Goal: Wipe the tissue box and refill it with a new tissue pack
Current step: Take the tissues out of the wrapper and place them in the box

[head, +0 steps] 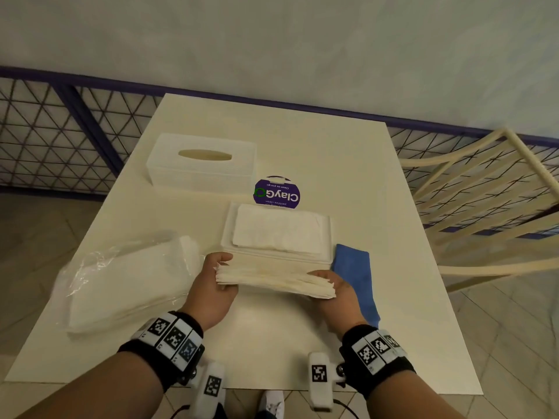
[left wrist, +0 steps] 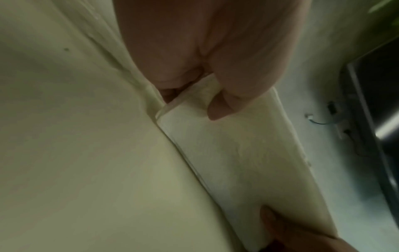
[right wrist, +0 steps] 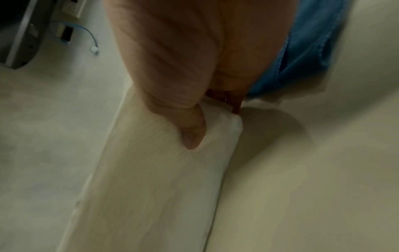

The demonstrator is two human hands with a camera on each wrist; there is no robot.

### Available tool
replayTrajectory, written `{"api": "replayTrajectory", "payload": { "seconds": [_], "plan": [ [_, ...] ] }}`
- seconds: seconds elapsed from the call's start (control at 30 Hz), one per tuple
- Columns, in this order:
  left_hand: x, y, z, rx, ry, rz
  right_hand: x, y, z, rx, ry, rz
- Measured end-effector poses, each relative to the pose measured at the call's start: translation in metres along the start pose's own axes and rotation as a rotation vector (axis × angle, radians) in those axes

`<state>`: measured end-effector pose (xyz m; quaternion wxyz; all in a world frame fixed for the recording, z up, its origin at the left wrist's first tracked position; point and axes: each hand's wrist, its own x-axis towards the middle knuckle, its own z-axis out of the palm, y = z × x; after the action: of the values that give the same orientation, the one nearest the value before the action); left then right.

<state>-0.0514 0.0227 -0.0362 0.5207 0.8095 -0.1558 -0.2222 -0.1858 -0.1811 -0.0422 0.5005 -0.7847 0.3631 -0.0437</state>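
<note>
Both hands hold a stack of white tissues (head: 273,279) just above the table, in front of the box base. My left hand (head: 219,275) grips the stack's left end; my right hand (head: 334,287) grips its right end. In the left wrist view the thumb pinches the tissue stack (left wrist: 237,162), and in the right wrist view a thumb presses on the tissue stack (right wrist: 162,179). The white box base (head: 325,237) holds a layer of tissues (head: 276,232). The tissue box cover (head: 201,163), with its oval slot, stands at the back left. A blue cloth (head: 358,276) lies beside my right hand.
An opened clear plastic tissue pack (head: 127,282) lies at the table's left. A round purple ClayGo sign (head: 276,193) stands behind the base. A cream chair (head: 484,201) stands to the right, a wire fence behind. The white table (head: 272,343) has its front edge near my wrists.
</note>
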Motion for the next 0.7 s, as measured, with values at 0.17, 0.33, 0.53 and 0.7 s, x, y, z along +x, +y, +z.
{"api": "replayTrajectory", "payload": {
  "seconds": [0.17,0.33,0.53,0.7],
  "plan": [
    [0.033,0.041,-0.011,-0.013,0.055,0.062,0.018,-0.031,-0.02,0.26,0.075,-0.006],
    [0.09,0.069,-0.016,0.087,0.066,-0.02,0.066,-0.065,-0.03,-0.01,0.144,-0.014],
    [0.124,0.062,-0.007,0.168,0.075,-0.072,0.101,-0.067,-0.023,-0.13,0.105,0.097],
    [0.129,0.049,-0.004,0.284,0.037,-0.089,0.107,-0.061,-0.023,-0.175,0.07,0.155]
  ]
}}
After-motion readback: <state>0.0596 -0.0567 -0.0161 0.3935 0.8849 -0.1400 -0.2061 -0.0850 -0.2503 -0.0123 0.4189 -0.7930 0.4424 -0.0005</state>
